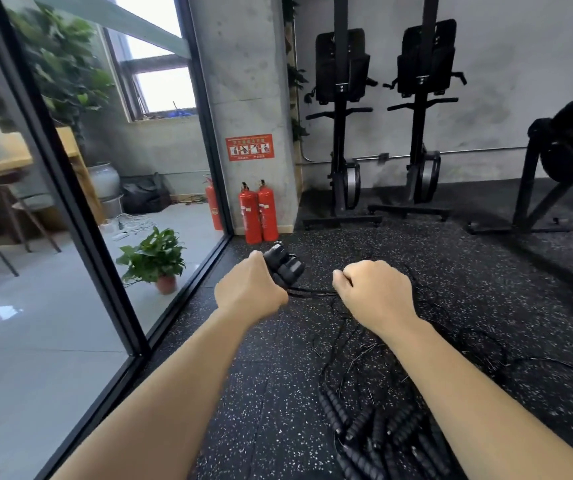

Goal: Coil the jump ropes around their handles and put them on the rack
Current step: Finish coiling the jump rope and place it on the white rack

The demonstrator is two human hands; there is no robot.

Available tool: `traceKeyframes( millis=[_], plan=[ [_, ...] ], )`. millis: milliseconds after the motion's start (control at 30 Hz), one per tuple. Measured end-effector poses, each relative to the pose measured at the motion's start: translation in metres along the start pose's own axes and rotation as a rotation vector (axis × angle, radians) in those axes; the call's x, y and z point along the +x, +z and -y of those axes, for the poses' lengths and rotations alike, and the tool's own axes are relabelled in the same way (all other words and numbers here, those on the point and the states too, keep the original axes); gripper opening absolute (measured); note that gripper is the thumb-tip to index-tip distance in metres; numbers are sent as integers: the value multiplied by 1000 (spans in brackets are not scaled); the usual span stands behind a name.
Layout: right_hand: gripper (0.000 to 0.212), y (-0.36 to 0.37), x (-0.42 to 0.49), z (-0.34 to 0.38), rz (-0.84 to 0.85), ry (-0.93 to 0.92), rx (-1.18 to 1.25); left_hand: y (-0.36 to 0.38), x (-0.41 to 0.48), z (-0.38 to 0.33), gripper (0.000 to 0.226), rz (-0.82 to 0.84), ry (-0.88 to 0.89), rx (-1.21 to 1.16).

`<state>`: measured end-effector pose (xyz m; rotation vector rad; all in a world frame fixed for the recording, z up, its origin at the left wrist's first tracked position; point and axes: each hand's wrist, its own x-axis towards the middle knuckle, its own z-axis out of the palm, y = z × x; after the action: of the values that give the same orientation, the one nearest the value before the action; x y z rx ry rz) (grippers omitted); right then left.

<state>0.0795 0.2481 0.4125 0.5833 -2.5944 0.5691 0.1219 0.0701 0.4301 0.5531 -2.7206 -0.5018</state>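
left hand: fisted round the handles
right hand: curled, pinching the rope
step: coiling, probably
next: wrap it round snugly

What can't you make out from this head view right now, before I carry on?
- Rack: nowhere in the head view.
- Handles: the left hand covers their lower parts, so their count and any coils are hidden.
- Right hand: seen from the back; its hold on the rope is hidden.
- Floor pile: cut off by the right forearm and the bottom edge; thin cords too fine to trace.
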Motion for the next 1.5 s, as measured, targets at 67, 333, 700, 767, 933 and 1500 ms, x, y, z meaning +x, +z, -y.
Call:
traceKeyframes(
  millis=[67,333,700,767,933,1500],
  plan=[
    [49,-10,1,11,-43,-55,-73,-3,2,0,33,-67,9,137],
    [32,-47,20,47,-213,-325,-269,-7,-3,-13,31,-189,237,585],
    [62,-75,61,39,-74,-442,-209,-38,-21,-41,41,-152,796,690],
    [67,-69,63,34,15,-403,-89,-46,-22,-38,32,-91,846,618],
    [66,-57,61,24,294,-200,538,-54,-26,-33,32,38,858,431],
    [42,22,-2,28,47,135,927,-27,-5,-28,37,52,205,-6]
  ],
)
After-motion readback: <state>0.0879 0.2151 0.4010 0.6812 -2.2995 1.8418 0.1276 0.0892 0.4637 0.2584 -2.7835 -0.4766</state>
